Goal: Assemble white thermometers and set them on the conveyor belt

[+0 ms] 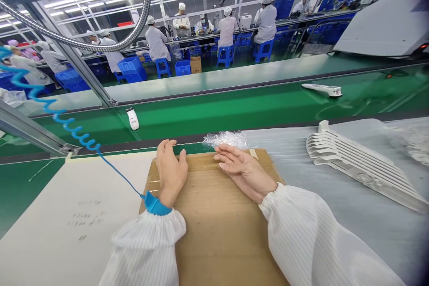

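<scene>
A brown cardboard sheet (221, 228) lies flat in front of me, with a strip of tape near its far right corner. Over its far left part is my left hand (170, 170), fingers apart and holding nothing. A blue wrist strap (157, 204) with a coiled blue cord (72, 127) goes round that wrist. My right hand (243, 167) hovers above the far right part of the cardboard, palm turned inward, fingers extended and nothing in them. Just beyond it sits crumpled clear plastic (228, 139) at the belt's edge.
Several stacked white plastic parts (362, 161) rest on grey foam sheeting (295, 187) to the right. A white board (83, 214) with faint writing is at left. Two white devices, one left (132, 119) and one right (322, 90), lie on the green belt (214, 116). Beyond, co-workers sit at benches.
</scene>
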A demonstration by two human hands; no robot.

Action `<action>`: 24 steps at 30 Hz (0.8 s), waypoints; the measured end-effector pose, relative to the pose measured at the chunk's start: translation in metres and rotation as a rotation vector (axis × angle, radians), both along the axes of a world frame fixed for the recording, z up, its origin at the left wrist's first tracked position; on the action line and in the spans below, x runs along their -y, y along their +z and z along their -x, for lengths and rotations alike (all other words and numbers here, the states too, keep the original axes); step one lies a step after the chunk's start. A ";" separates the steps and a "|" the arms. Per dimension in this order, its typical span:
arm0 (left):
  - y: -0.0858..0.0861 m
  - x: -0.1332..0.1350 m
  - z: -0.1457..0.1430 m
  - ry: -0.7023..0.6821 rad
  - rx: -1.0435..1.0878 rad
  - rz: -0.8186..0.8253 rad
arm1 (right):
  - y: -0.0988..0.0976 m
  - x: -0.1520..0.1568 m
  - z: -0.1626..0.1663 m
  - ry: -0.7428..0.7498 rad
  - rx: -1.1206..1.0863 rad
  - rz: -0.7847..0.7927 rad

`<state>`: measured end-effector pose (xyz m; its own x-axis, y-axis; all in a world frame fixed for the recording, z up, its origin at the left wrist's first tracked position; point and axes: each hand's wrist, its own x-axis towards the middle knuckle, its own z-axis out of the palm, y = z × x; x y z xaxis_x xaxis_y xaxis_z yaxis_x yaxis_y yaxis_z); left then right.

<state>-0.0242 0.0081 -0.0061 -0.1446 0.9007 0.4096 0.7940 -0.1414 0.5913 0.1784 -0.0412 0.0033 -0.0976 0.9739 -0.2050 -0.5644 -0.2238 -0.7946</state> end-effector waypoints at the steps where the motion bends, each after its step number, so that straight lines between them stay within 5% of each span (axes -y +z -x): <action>1: 0.000 0.000 0.000 0.001 0.000 0.004 | 0.000 0.000 0.000 0.001 0.001 0.001; 24: -0.002 -0.001 0.001 -0.024 0.046 -0.017 | 0.002 0.000 0.001 0.004 0.026 -0.019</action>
<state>-0.0250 0.0091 -0.0086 -0.1423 0.8969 0.4188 0.7625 -0.1704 0.6242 0.1779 -0.0409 0.0053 -0.0968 0.9772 -0.1888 -0.5424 -0.2109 -0.8132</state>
